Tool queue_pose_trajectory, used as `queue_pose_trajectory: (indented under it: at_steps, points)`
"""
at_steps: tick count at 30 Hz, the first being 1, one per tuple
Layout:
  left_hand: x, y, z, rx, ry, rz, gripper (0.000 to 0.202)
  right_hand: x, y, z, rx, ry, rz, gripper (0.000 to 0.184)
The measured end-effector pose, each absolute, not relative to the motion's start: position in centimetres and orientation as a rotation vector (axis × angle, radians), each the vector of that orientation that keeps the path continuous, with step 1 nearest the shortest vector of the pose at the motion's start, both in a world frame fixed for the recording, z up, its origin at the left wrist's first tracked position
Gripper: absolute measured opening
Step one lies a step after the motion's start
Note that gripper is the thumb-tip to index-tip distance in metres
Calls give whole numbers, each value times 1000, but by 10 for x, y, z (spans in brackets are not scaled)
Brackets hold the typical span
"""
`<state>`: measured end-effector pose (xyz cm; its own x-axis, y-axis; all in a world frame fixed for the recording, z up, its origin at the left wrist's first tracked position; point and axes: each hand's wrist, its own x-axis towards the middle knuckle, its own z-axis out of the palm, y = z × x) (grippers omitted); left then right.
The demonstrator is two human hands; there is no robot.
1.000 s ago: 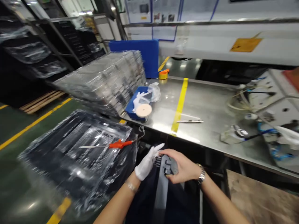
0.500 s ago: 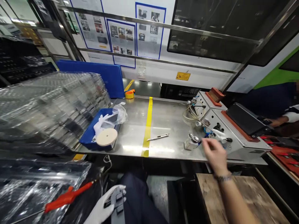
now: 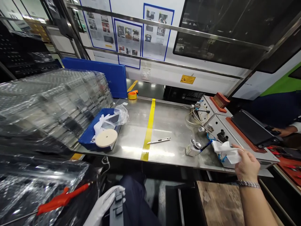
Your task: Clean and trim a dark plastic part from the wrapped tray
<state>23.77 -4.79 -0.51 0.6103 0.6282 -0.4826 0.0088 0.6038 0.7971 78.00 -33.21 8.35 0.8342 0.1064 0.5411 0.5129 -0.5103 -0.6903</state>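
My left hand (image 3: 104, 201), in a white glove, is closed around a grey plastic part (image 3: 116, 209) with raised clips, low in the view above my lap. My bare right hand (image 3: 248, 164) pinches a crumpled white wipe (image 3: 227, 150) in front of the grey machine box at the bench's right end. Left of the wipe stands a small squat container with a round metal top (image 3: 194, 149), a dark blue pen-like item (image 3: 206, 146) leaning close by. A slim craft knife (image 3: 160, 140) lies on the metal bench (image 3: 131, 138).
A blue bin (image 3: 84, 141) holds a white glove, plastic film and a round pale disc (image 3: 106, 138). Stacked clear trays (image 3: 58, 103) fill the left. A red-orange screwdriver-like tool (image 3: 63, 199) lies on black plastic. Another person's hand (image 3: 285, 131) is at far right, beside a black panel.
My right hand has moved right and now grips the white wipe, lifted off the machine's front. My left hand still holds the grey part. The view has shifted slightly.
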Motion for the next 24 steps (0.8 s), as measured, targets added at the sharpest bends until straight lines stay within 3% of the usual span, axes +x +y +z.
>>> queue_pose_trajectory:
  at_steps: [8, 16, 24]
  points:
    - [256, -48, 18, 1080, 800, 330, 47, 743, -294, 63, -2336, -703, -107, 31]
    - [248, -53, 26, 1099, 787, 328, 37, 732, -249, 56, -2747, -860, -33, 26]
    - [250, -55, 33, 1178, 747, 327, 36, 726, -248, 57, -2869, -895, -43, 29]
